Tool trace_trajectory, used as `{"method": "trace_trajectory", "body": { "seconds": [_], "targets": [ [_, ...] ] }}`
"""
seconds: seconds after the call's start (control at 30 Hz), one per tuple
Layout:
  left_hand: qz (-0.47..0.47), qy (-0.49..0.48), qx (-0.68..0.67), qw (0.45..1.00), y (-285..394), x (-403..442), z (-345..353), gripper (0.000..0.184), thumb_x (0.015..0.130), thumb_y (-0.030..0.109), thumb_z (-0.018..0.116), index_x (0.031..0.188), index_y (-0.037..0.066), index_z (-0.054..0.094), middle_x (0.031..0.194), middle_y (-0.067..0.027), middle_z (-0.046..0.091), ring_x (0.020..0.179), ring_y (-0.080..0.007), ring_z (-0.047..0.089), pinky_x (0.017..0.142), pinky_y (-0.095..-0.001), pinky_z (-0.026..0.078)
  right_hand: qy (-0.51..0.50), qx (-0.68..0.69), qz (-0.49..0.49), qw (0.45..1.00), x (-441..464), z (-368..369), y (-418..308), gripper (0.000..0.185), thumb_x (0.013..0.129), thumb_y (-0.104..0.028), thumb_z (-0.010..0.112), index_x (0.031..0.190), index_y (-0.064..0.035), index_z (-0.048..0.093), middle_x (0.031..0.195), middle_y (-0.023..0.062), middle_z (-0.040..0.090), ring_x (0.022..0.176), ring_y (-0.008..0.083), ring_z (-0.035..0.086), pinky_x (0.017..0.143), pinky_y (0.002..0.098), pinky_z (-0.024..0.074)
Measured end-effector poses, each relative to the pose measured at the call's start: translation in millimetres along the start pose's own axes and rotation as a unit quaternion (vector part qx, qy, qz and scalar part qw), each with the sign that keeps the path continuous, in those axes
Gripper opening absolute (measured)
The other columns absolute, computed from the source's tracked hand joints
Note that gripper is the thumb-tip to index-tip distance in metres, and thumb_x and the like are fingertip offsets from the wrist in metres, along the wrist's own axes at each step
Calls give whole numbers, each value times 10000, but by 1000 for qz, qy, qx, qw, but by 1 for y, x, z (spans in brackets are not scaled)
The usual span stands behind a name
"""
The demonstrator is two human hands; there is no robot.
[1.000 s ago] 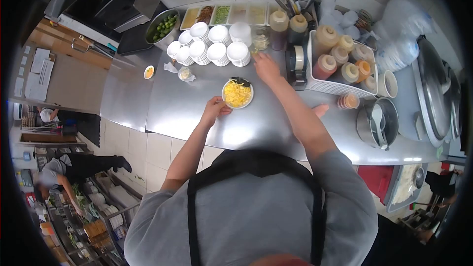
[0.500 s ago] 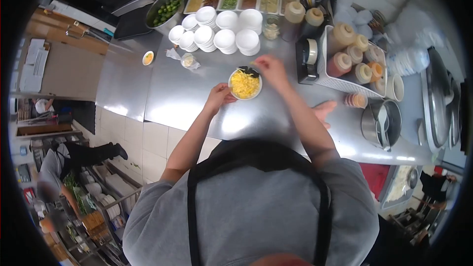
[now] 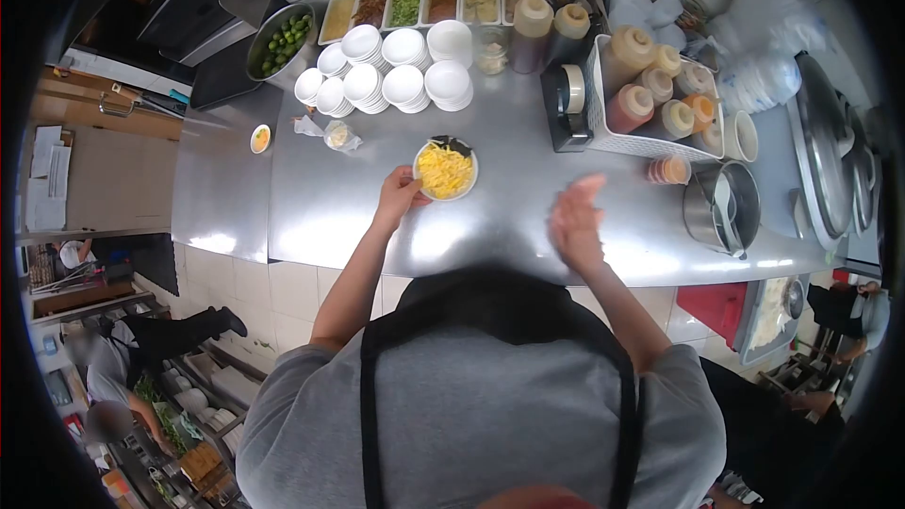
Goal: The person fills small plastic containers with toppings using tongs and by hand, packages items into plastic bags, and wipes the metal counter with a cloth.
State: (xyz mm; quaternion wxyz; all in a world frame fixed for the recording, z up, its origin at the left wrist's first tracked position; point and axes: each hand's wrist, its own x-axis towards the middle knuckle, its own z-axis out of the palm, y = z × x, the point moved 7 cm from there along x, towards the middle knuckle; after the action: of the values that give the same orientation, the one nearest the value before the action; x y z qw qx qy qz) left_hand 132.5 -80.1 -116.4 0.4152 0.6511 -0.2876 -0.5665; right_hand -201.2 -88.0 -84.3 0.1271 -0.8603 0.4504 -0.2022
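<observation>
A small white bowl (image 3: 474, 181) stands on the steel counter in front of me. Yellow shreds (image 3: 444, 171) fill it, with dark, seaweed-like pieces (image 3: 454, 144) at the far rim. My left hand (image 3: 400, 196) grips the bowl's left side, thumb near the rim. Off to the right of the bowl, my right hand (image 3: 578, 224) is over the counter, blurred by motion. Its fingers are stretched out, and I see nothing held in it.
Stacked white bowls (image 3: 403, 80) stand behind, before trays of toppings (image 3: 405, 7) and a pot of green limes (image 3: 286, 42). Right of them are a black device (image 3: 568, 108), a white basket (image 3: 650, 143) of squeeze bottles and a metal pot (image 3: 721, 207). Another person (image 3: 123, 339) is at lower left.
My right hand has left the bowl's far right rim and come back toward me, fingers opened. A separate hand-like shape right of my forearm no longer shows. The view has shifted slightly.
</observation>
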Motion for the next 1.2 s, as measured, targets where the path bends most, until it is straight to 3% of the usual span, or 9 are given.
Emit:
{"method": "trace_trajectory", "body": {
  "seconds": [0.17,0.57,0.7,0.77,0.83,0.87,1.03,1.17,1.2],
  "targets": [
    [-1,49,-11,999,-9,-14,-38,218,827,36,489,1030,-36,462,812,-131,583,646,-181,614,571,-269,543,-32,65,-154,985,96,67,-35,365,750,-47,541,1102,34,489,1237,180,436,1196,316,379,966,424,324],
    [-3,75,-39,996,-16,-23,-45,229,825,54,497,1031,-30,442,773,-119,588,624,-191,620,558,-263,530,211,130,45,968,231,24,5,201,728,25,501,925,23,534,1028,173,528,1055,319,472,908,416,370],
    [-4,60,-23,998,-12,-21,-38,229,828,61,504,1026,-28,433,808,-140,588,634,-197,620,561,-264,530,175,-33,94,979,232,66,24,229,765,-99,522,962,17,528,1110,176,485,1119,322,421,958,434,320],
    [-10,38,-15,999,-8,-17,-29,227,828,63,506,1021,-28,430,817,-147,588,641,-201,621,563,-264,531,214,-108,80,968,220,57,13,257,777,-139,523,982,16,522,1153,180,463,1144,321,401,973,440,302],
    [-4,10,-1,1000,-7,-9,-13,221,826,55,503,1020,-21,431,836,-156,591,662,-209,622,591,-269,533,-103,-283,-19,953,195,58,-24,304,794,-176,526,1024,22,506,1233,187,407,1181,312,374,1004,424,274],
    [-12,-11,8,1000,-6,-5,-2,221,826,55,503,1020,-21,431,836,-156,591,662,-209,622,591,-269,533,-109,-285,5,952,171,51,-27,304,794,-176,526,1024,22,506,1233,187,407,1181,312,374,1004,424,274],
    [-11,-42,-55,998,4,32,52,216,839,66,505,1011,-39,430,883,-161,591,707,-215,622,645,-285,533,119,175,18,977,55,1,-9,467,802,-159,464,1233,-2,381,1165,154,473,1164,331,381,1034,400,247],
    [8,-67,-95,993,24,59,92,241,849,60,489,1048,-60,426,942,-158,578,797,-233,617,701,-289,528,162,-249,97,950,-64,-40,67,501,811,-57,437,1272,67,288,1292,254,352,1221,365,332,1010,429,278],
    [6,-78,-91,993,26,70,101,241,849,60,489,1048,-60,426,942,-158,578,797,-233,617,701,-289,528,216,-94,149,960,-93,-53,106,470,837,-59,438,1266,66,296,1297,270,334,1227,380,321,1012,431,275]
  ]
}}
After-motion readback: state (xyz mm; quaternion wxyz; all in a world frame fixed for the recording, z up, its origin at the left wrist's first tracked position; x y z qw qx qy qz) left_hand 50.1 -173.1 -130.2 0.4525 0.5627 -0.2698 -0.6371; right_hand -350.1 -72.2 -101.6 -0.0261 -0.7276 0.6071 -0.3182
